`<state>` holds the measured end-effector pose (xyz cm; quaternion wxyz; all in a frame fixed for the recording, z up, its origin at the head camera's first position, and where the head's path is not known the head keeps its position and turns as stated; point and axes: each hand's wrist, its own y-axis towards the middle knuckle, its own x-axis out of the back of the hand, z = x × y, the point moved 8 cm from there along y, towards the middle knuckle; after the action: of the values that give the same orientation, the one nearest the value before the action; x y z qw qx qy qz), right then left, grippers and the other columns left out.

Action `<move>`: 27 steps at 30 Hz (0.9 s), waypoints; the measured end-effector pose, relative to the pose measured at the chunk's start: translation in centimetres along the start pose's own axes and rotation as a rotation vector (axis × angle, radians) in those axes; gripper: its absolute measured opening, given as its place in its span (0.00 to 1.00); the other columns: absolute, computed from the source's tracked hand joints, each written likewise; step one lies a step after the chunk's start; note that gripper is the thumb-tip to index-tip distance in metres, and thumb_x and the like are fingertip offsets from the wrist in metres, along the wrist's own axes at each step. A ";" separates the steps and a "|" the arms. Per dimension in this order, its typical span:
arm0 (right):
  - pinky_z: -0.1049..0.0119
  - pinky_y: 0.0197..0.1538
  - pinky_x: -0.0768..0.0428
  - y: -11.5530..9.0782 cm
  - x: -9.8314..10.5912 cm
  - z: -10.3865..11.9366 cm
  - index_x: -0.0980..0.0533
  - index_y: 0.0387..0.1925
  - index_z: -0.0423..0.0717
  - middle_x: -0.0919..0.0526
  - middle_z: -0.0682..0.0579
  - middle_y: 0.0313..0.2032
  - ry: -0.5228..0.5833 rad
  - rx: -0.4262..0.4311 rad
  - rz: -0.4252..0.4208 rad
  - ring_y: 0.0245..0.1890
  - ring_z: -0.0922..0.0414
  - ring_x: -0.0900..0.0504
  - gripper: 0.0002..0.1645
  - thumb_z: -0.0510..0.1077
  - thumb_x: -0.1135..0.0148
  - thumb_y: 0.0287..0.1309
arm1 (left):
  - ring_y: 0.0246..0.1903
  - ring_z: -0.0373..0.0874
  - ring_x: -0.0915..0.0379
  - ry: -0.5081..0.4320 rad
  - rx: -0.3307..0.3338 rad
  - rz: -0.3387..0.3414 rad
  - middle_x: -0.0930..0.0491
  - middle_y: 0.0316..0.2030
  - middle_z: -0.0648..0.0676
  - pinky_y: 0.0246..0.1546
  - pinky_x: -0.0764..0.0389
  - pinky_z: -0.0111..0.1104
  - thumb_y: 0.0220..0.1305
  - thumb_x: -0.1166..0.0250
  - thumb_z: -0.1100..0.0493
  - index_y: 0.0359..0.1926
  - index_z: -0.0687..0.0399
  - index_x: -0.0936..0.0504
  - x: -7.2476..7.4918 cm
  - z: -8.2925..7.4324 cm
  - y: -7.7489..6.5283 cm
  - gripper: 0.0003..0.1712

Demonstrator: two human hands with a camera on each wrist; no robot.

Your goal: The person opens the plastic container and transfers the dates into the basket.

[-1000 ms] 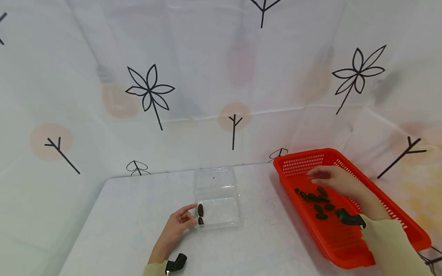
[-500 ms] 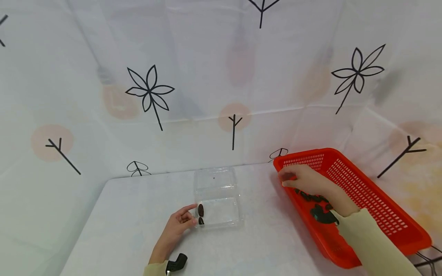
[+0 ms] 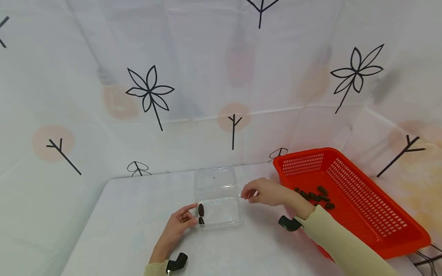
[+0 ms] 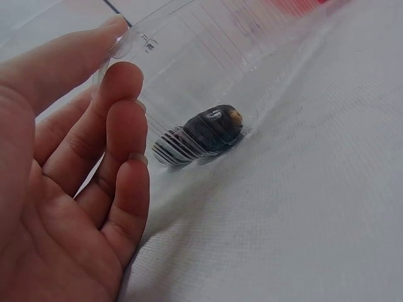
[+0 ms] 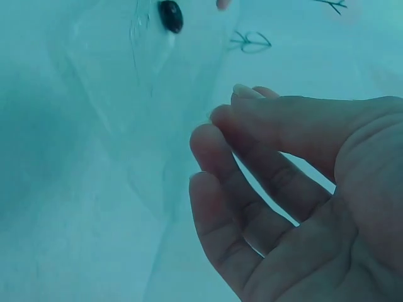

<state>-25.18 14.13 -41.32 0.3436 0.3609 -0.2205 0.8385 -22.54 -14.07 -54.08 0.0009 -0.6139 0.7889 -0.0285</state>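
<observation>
On the table is a clear plastic clamshell box (image 3: 221, 211), its lid (image 3: 215, 179) folded back. Inside, along the left wall, lie two dark, oval, date-like fruits (image 3: 201, 210). My left hand (image 3: 180, 222) pinches the box's left wall at the corner, thumb tip at the rim and other fingertips against the side. In the left wrist view, a dark fruit (image 4: 211, 129) shows through the ridged wall. My right hand (image 3: 267, 191) hovers just right of the box, thumb and fingertips drawn together. Nothing shows between them, but I cannot tell whether they hide something small.
A red plastic basket (image 3: 386, 239) with perforated sides stands at the right, holding several dark oval fruits (image 3: 322, 190). My right forearm crosses its left rim. A white patterned cloth (image 3: 193, 142) hangs behind the table's back edge.
My right hand has moved left, out over the basket's rim, to beside the box. My left hand, the box and the fruits in it have stayed put.
</observation>
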 end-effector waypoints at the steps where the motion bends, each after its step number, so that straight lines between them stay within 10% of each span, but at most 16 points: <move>1: 0.66 0.46 0.20 0.5 -0.4 0.3 0.17 0.43 0.57 0.19 0.64 0.37 0.004 0.007 0.010 0.41 0.60 0.21 0.12 0.37 0.33 0.62 | 0.29 0.39 0.29 0.001 -0.002 0.001 0.23 0.30 0.50 0.33 0.28 0.28 0.60 0.29 0.67 0.65 0.65 0.27 0.0 0.0 0.0 0.32; 15: 0.67 0.48 0.23 7.2 -5.2 3.1 0.18 0.46 0.44 0.15 0.51 0.42 0.036 0.111 0.103 0.41 0.64 0.20 0.11 0.34 0.34 0.62 | 0.30 0.39 0.29 0.016 0.009 -0.006 0.23 0.30 0.50 0.34 0.28 0.29 0.60 0.29 0.66 0.65 0.64 0.27 0.0 -0.2 -0.1 0.32; 27: 0.68 0.46 0.22 11.5 -7.7 2.9 0.16 0.49 0.43 0.15 0.56 0.45 0.083 0.012 0.142 0.43 0.64 0.18 0.15 0.36 0.32 0.60 | 0.30 0.39 0.28 0.007 0.016 -0.004 0.23 0.30 0.49 0.34 0.28 0.29 0.60 0.29 0.66 0.65 0.64 0.27 0.1 -0.2 0.0 0.32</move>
<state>-28.51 1.49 -46.68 0.2898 0.3114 -0.2259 0.8764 -22.51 -14.14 -53.92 0.0028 -0.6154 0.7873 -0.0368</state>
